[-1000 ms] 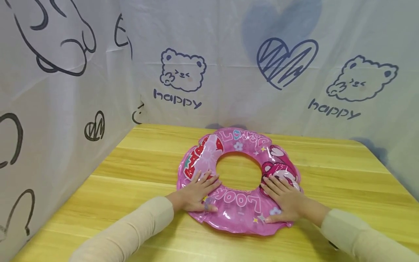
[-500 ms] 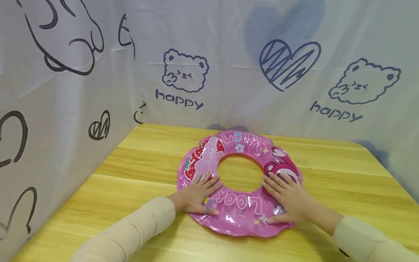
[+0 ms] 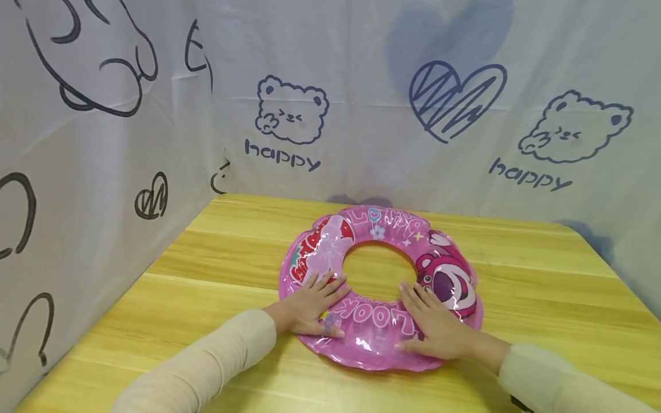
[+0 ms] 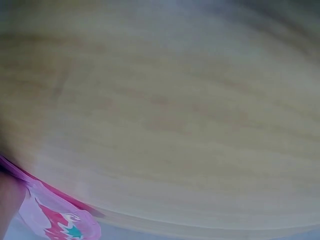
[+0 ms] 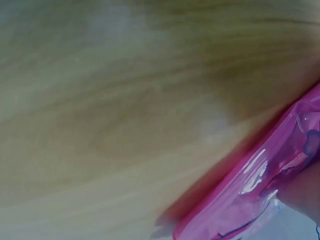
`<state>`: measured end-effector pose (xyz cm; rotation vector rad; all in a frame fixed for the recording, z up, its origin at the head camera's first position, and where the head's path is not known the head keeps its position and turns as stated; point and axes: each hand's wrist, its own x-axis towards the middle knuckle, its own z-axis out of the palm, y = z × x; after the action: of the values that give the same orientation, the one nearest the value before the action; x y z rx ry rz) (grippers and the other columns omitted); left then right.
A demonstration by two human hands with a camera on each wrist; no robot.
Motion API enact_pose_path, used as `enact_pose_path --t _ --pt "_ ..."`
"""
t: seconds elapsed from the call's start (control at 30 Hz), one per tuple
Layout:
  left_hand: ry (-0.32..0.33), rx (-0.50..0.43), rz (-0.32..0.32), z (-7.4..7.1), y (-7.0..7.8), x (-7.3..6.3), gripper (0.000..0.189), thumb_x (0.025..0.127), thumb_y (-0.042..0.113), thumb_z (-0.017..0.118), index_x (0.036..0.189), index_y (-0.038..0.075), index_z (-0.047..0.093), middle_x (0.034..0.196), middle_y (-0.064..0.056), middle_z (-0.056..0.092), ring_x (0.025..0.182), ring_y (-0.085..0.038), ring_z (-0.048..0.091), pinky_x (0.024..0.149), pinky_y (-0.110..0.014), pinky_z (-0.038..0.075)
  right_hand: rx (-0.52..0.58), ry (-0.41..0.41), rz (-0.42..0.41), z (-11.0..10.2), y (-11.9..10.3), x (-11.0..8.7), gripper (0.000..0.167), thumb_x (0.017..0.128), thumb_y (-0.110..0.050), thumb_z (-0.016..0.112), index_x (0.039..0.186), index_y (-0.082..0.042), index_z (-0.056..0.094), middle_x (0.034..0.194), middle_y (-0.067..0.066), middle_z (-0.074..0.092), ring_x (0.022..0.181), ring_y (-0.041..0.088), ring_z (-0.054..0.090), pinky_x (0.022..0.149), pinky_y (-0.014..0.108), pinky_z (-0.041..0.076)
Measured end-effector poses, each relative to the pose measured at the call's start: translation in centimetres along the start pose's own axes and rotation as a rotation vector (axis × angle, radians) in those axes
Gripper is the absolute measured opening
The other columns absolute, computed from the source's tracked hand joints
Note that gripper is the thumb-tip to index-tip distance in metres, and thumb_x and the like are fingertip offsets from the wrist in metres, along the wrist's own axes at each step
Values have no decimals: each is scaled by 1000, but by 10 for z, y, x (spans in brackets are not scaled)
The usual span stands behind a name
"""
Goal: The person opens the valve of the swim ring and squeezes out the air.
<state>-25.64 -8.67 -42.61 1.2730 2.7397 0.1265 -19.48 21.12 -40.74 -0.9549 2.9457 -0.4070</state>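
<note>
Pink inflatable swim ring [image 3: 369, 350] lies flat on the wood-grain tabletop [image 3: 222, 252], around the middle of my head feed. Taking the ring as a dial, twelve farthest off: left hand [image 3: 312, 307] rests on it at eight o'clock, fingers straight and spread, thumb out toward four. Right hand [image 3: 439, 327] rests at about five, fingers straight with slight gaps, thumb out toward nine. Fingertips of both lie at or near the inner rim, wood showing through the hole. LOOK lettering [image 3: 372, 314] sits between the hands, upside down to me; strawberry print [image 3: 304, 264] at nine to ten, bear print [image 3: 451, 287] at three to four. Outer edge puckered. Tightest margin at twelve: the far rim comes right up by the table's back edge, near the back cloth [image 3: 361, 132]; whether they touch I cannot tell. Good runs of wood at nine, out to the left cloth [image 3: 93, 189], and at three, out to the slanting right edge. Six o'clock: wood continues toward me and leaves the frame. Left wrist feed gives ring edge at seven; right wrist feed, glossy vinyl at four to five. Fingers unreadable in both.
</note>
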Motion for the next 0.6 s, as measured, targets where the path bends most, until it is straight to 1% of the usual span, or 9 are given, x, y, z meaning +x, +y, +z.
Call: enact_pose_path --t 0.1,0.3,0.47,0.6 --pt "0 6 -4 0 0 0 89 84 64 48 150 16 12 158 -7 5 145 -32 -1 116 -53 -1 -3 -42 8 5 2 0 100 81 -59 56 146 5 16 154 23 11 141 44 7 112 57 8" --pt "-5 8 -14 -2 4 0 87 86 63 47 150 16 12 158 -7 5 145 -31 -3 116 -53 -3 -31 -76 -22 7 3 0 99 81 -60 55 144 7 19 152 26 14 140 47 6 112 59 6" --pt "-2 4 -5 -5 4 0 88 85 68 41 150 15 12 158 -7 5 145 -31 -3 116 -53 -3 -49 -76 -10 10 2 0 100 79 -62 55 145 5 20 153 25 14 141 46 5 112 57 5" --pt "-9 -5 -12 -6 4 -1 89 85 69 40 150 15 11 158 -7 5 145 -30 -4 116 -52 -3 -100 -54 -21 11 1 1 100 78 -65 55 144 4 24 152 25 17 140 46 9 112 58 8"
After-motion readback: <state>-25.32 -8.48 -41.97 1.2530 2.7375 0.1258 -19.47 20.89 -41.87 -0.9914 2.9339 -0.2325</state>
